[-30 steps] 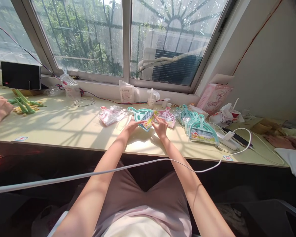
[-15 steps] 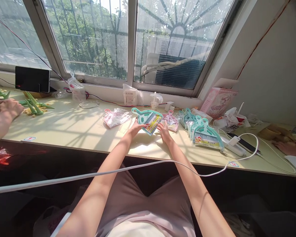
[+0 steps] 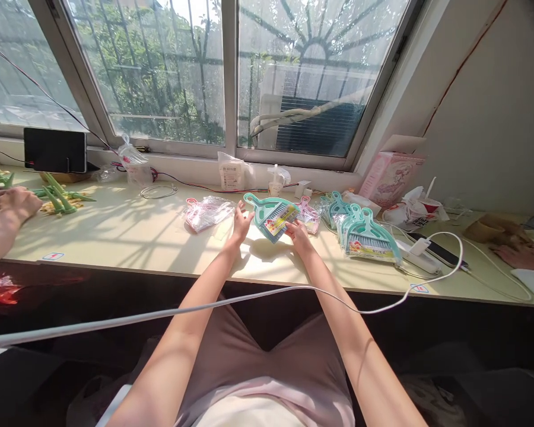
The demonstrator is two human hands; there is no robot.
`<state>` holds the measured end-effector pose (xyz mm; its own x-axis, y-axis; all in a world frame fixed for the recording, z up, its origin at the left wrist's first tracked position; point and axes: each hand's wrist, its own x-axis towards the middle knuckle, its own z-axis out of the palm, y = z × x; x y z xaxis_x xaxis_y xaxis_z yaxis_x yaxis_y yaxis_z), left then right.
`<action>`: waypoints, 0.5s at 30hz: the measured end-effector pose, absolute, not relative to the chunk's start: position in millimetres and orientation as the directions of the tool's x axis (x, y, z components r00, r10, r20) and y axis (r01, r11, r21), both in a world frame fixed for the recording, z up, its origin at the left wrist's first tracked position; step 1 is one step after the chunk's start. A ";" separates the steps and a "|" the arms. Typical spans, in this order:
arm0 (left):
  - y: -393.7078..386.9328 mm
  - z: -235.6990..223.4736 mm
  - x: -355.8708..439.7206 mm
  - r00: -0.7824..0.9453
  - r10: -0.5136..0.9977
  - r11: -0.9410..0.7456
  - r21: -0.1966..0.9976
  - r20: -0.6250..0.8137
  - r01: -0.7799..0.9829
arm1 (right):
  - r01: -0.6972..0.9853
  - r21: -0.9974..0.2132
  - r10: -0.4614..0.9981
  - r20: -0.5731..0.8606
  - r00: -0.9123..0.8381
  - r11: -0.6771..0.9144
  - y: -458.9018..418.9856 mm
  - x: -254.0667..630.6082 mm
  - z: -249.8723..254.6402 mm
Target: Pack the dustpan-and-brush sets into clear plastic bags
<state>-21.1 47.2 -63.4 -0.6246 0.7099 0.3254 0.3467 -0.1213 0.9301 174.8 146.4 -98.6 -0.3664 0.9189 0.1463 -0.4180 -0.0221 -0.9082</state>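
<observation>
My right hand (image 3: 299, 233) grips the lower right edge of a green toy dustpan and brush set (image 3: 271, 216), held tilted above the table. A yellow printed label and grey bristles show on its front. Beside its handle, my left hand (image 3: 242, 223) is raised with fingers apart, off the set. A pink set in clear wrap (image 3: 208, 213) lies to the left. Partly hidden behind the held one is another pink set (image 3: 310, 214). Several green sets (image 3: 369, 237) are piled to the right.
A white cable (image 3: 258, 295) crosses in front of my arms. On the right lie a power strip (image 3: 420, 261) and a dark phone (image 3: 440, 252). A pink box (image 3: 394, 178) stands behind. Another person's hand (image 3: 20, 203) is at far left by green plastic pieces (image 3: 61, 198).
My left hand has let go of the green set and drawn slightly left, its fingers spreading. My right hand keeps hold of the set. The view has shifted a little.
</observation>
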 end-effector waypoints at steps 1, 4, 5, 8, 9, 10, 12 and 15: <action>45.7 -61.4 -25.1 -0.702 0.607 -0.076 0.906 0.373 0.416 | -0.433 -0.901 0.925 0.138 -0.354 -0.032 146.7 174.9 -98.1; 39.7 -60.5 -47.9 -0.760 0.345 0.095 0.786 0.550 0.611 | -0.453 -0.891 0.929 0.134 -0.345 -0.040 146.7 174.8 -96.8; 38.2 -62.2 -58.0 -0.738 0.320 0.125 0.746 0.594 0.654 | -0.453 -0.891 0.928 0.137 -0.346 -0.037 146.7 174.7 -96.6; 37.0 -72.7 -86.9 -0.848 0.191 0.194 0.828 0.495 0.527 | -0.434 -0.901 0.917 0.156 -0.366 -0.020 147.3 174.6 -97.2; 37.1 -76.9 -93.6 -0.883 0.175 0.210 0.860 0.435 0.465 | -0.428 -0.904 0.912 0.166 -0.375 -0.011 147.6 174.6 -97.7; 37.1 -80.8 -98.2 -0.909 0.167 0.233 0.881 0.382 0.413 | -0.422 -0.906 0.908 0.176 -0.381 -0.002 148.1 174.7 -98.4; 36.2 -86.3 -100.7 -0.912 0.191 0.267 0.875 0.363 0.404 | -0.410 -0.912 0.901 0.189 -0.389 0.015 148.9 174.9 -100.2; 33.1 -87.1 -94.6 -0.836 0.287 0.297 0.786 0.468 0.542 | -0.383 -0.923 0.897 0.196 -0.397 0.032 149.5 175.0 -102.3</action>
